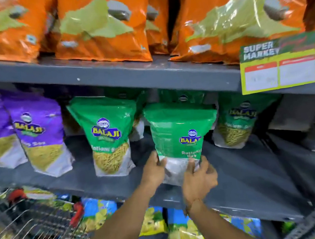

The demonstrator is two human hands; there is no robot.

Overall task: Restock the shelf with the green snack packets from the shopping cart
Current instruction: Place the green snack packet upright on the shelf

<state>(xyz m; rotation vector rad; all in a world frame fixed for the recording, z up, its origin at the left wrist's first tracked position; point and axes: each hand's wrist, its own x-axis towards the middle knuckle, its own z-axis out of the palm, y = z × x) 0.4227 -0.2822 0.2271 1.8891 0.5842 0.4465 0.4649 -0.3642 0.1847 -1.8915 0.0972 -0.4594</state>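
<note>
I hold a green snack packet (pixel 181 128) upright over the middle of the grey shelf (pixel 245 170). My left hand (pixel 154 170) grips its lower left corner and my right hand (pixel 200 179) grips its lower right side. Another green packet (pixel 105 132) stands to its left and one (pixel 238 118) to its right, further back. More green packets sit in shadow behind. The wire shopping cart (pixel 28 230) is at the lower left; what lies in it is blurred.
Purple packets (pixel 36 136) stand at the shelf's left. Orange bags (pixel 100 26) fill the shelf above, which carries a yellow-green price sign (pixel 279 63). Blue and yellow packets (pixel 180 231) lie on the shelf below. Bare shelf shows to the right of my hands.
</note>
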